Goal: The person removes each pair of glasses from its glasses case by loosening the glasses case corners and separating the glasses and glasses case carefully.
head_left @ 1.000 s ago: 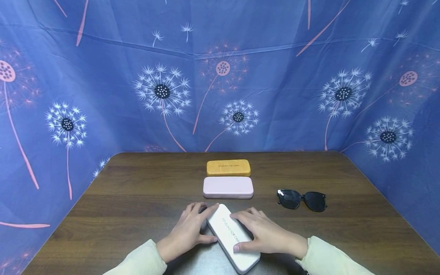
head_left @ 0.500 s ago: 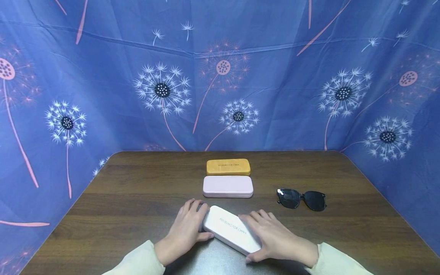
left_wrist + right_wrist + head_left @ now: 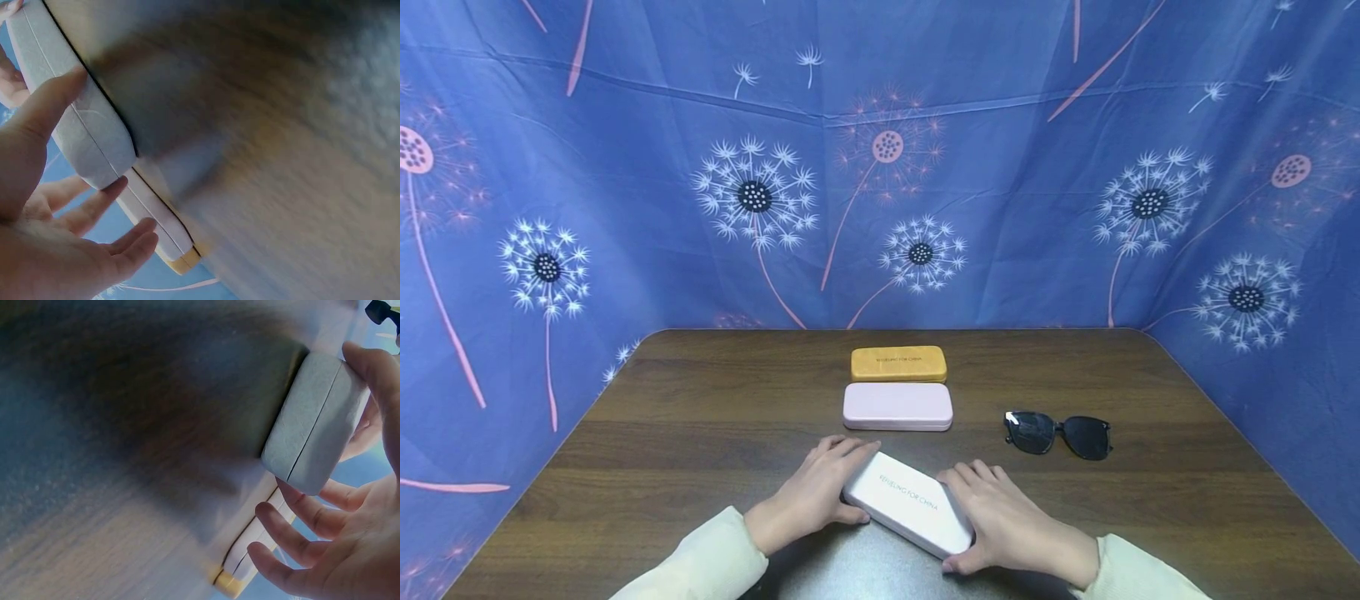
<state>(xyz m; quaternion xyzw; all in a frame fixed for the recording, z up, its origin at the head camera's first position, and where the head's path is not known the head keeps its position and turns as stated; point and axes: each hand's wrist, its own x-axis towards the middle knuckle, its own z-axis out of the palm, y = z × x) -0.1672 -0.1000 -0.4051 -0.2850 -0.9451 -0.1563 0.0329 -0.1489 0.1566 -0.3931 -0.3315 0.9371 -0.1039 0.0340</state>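
A white glasses case (image 3: 910, 504) with green lettering lies on the table at a slant, its lid shut. My left hand (image 3: 811, 496) grips its left end, thumb on the near side and fingers over the far edge. At the other end my right hand (image 3: 1011, 523) holds it, thumb low at the near corner and fingers behind. In the left wrist view the thumb presses on the side of the white case (image 3: 94, 134), and a fingertip touches its end. From the right wrist, the case's end (image 3: 315, 422) shows between thumb and fingers.
Behind the white case lies a pale pink glasses case (image 3: 897, 407), with a yellow glasses case (image 3: 898, 364) just beyond it. Black sunglasses (image 3: 1058, 435) lie to the right on the wooden table (image 3: 700, 400). A blue dandelion-print cloth (image 3: 1015, 167) hangs around the table's edges.
The white case has turned counterclockwise, from steeply slanted to a flatter slant. My right hand shifted to its right end; my left fingers moved over its left end during the last half second.
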